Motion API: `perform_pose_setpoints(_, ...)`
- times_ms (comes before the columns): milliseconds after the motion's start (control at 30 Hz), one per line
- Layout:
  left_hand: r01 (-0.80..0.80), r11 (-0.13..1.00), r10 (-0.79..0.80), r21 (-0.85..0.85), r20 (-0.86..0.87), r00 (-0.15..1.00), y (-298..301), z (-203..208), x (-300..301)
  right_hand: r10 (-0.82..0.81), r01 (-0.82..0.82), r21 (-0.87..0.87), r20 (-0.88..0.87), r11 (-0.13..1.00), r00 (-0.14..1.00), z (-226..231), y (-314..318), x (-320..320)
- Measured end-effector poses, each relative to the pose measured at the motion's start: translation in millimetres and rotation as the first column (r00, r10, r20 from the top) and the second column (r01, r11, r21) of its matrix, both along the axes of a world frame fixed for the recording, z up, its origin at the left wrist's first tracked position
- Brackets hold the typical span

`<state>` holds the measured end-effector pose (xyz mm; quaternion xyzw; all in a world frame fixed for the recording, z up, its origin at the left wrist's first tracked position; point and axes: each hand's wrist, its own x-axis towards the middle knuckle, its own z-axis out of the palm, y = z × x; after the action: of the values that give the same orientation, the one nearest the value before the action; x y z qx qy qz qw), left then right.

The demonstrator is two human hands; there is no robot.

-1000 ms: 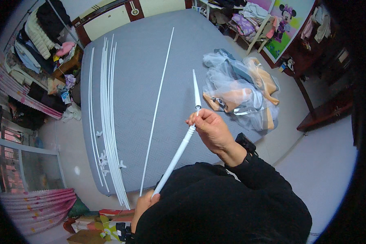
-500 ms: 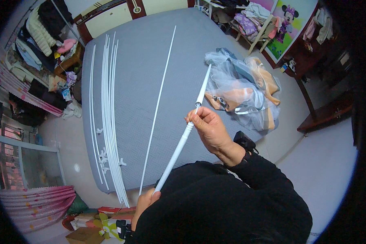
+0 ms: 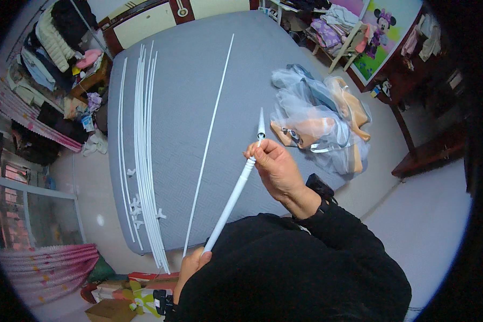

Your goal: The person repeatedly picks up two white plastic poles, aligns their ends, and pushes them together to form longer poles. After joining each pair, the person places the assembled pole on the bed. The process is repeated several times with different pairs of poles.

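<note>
Right hand (image 3: 278, 169): thumb and fingers pinched together at ringed upper end of white tube (image 3: 228, 211), frame centre. Left hand (image 3: 192, 263): clamped round tube's lower end, lower left of centre; thumb on top, fingers mostly hidden. Tube slanted up rightward, smooth, ridged near top. Just beyond right fingertips, tapering white piece (image 3: 261, 126) pointed up, hollow end nearest; whether joined to tube, could not tell. Thin rod (image 3: 209, 139) lay leftward on grey bed (image 3: 188, 70).
</note>
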<state>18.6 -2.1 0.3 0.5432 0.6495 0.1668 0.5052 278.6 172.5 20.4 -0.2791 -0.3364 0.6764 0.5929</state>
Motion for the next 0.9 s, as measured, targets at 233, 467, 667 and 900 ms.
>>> perform_pose_setpoints(233,-0.016,1.000,0.017,-0.026,0.038,0.999,-3.7,-6.5,-4.2,0.008,-0.008,-0.030,-0.002,1.000,1.000,-0.2,0.0,-0.7)
perform_pose_setpoints(467,0.017,0.999,-0.016,0.050,-0.013,1.000,-2.8,-7.1,-4.0,0.003,-0.003,-0.021,0.003,1.000,1.000,2.8,-0.4,0.6)
perform_pose_setpoints(667,0.015,0.999,-0.016,-0.043,-0.037,0.999,0.3,1.9,-0.6,0.012,-0.011,-0.015,0.031,1.000,0.999,5.4,-3.0,0.4)
perform_pose_setpoints(900,-0.014,1.000,0.014,0.017,0.019,1.000,-5.4,-3.6,0.1,0.011,-0.011,-0.012,0.001,1.000,1.000,10.4,-6.4,-6.8)
